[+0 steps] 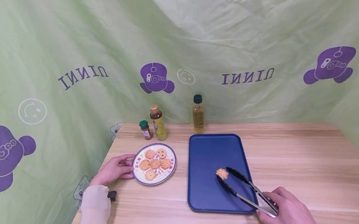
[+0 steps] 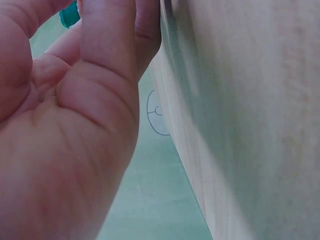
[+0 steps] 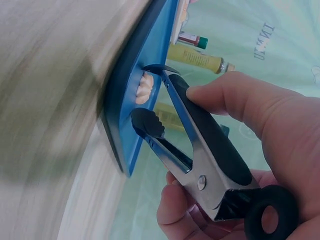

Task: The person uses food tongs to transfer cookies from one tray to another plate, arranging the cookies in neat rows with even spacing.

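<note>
Gripping the tongs [image 1: 247, 191] in the right hand [image 1: 288, 212], fingers curled round the handles, arms spread apart (tips black). Lying on the blue tray [image 1: 206, 153], just beside the tong tips, a swirled cookie [image 1: 222, 173]. Resting the left hand [image 1: 114, 168] against the rim of the plate [image 1: 139, 178] of cookies, fingers loosely extended. Standing behind, three bottles [image 1: 158, 122].

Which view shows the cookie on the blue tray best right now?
The head view: the cookie lies whole on the blue tray, at the open tips of the tongs. The right wrist view shows only its edge beyond the tong tips. The left wrist view does not show it.
</note>
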Tool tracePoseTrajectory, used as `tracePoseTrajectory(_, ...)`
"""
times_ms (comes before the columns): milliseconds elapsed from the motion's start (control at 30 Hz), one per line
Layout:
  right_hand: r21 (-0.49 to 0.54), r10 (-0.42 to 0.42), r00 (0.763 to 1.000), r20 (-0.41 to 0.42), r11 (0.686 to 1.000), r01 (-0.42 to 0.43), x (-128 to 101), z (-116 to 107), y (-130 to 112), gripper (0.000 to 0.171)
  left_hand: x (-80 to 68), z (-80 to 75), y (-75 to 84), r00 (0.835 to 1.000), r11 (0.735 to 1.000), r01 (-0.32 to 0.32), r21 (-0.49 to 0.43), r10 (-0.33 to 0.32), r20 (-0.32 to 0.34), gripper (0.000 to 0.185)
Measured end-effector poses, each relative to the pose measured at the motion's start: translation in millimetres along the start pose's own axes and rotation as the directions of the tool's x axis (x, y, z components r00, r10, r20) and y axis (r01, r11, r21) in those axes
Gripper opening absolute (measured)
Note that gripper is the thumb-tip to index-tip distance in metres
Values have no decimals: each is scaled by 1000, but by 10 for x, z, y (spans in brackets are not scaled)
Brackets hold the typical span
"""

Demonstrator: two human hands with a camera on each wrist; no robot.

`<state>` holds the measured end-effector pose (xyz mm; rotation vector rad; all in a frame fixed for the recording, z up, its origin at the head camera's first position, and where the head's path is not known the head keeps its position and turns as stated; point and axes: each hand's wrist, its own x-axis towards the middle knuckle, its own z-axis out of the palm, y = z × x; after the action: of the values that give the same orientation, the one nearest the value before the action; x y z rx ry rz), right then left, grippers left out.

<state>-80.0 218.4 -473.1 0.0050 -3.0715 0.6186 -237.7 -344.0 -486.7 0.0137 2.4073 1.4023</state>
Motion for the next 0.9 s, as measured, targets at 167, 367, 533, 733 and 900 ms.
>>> tracePoseTrajectory(167, -1, 0, 1000, 6, 1000, 0, -3, 9, 7, 58, 1, 4, -2, 1000, 1000, -2, 4, 2, -1, 65)
tracePoseTrajectory(367, 0, 20, 999, 50, 1000, -20, 3, 22, 19, 59, 5, 9, -10, 1000, 1000, 5, -8, -5, 3, 65)
tracePoseTrajectory(533, -2, 10, 1000, 16, 1000, -10, -11, 36, 19, 57, 22, 4, -31, 1000, 1000, -6, -28, 6, 9, 64)
tracePoseTrajectory(733, 3, -14, 999, -42, 1000, 15, -8, 49, -5, 54, 28, -8, -15, 1000, 1000, -2, -23, 2, 2, 63)
tracePoseTrajectory(900, 33, 9, 1000, -8, 999, -9, 115, 26, -81, 56, 25, -5, -9, 1000, 1000, -3, -16, 4, 6, 64)
